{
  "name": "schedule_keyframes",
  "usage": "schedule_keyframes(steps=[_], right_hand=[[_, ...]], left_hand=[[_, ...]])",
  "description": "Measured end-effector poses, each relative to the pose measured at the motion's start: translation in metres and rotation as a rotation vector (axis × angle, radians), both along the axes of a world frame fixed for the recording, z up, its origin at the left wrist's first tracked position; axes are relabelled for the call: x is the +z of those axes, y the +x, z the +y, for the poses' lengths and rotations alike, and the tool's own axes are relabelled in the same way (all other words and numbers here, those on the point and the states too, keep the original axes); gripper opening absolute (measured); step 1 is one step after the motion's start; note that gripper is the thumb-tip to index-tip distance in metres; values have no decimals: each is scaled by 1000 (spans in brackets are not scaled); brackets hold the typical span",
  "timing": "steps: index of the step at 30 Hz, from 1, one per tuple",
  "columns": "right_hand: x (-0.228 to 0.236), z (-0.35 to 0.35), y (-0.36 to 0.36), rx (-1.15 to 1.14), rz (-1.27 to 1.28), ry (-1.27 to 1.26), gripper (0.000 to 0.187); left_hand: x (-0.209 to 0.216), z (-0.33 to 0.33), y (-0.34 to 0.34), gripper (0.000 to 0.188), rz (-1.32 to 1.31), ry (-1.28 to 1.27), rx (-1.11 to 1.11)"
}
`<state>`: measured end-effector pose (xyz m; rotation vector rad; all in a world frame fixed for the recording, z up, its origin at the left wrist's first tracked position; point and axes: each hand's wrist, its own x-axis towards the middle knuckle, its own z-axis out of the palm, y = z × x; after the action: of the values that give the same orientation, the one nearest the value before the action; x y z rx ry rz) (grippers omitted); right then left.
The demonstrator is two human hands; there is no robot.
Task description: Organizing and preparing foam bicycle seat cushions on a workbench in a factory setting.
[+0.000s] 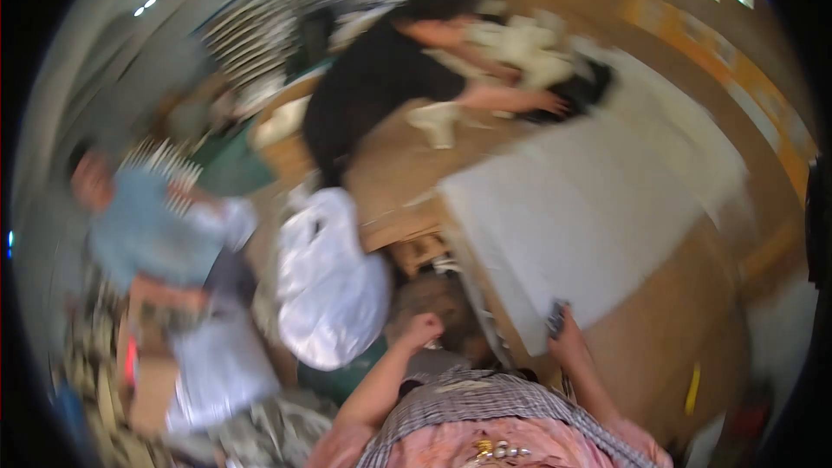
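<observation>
Two hands are working at the lower middle of the frame, by a table corner.

Left hand [423,328] is hanging curled into an empty fist beside the white plastic bag [329,282]; right hand [563,338] is pinching a small dark object [555,318], steadying it against the white sheet [589,208] on the table [667,338].

Motion blur smears everything. The small dark thing [556,319] in the right hand [568,342] cannot be identified. The left hand's [422,329] fingers curl out of sight.
</observation>
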<state>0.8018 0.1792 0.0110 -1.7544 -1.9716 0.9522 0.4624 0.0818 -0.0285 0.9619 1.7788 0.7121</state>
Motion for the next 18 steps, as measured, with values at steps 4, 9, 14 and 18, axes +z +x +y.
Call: schedule_keyframes(steps=[4,9,14,18], right_hand=[[3,14,-35,174,-23,-70,72],[-16,-1,-14,67,78,86,65],[-5,-6,2,-15,-24,81,61],[20,-21,-3,-131,10,95,63]], left_hand=[[-42,-29,-37,4,-131,-53,189],[-41,-18,-15,13,-189,-17,81],[-32,-12,-13,18,-72,-54,34],[-34,-18,-30,13,-52,-63,82]])
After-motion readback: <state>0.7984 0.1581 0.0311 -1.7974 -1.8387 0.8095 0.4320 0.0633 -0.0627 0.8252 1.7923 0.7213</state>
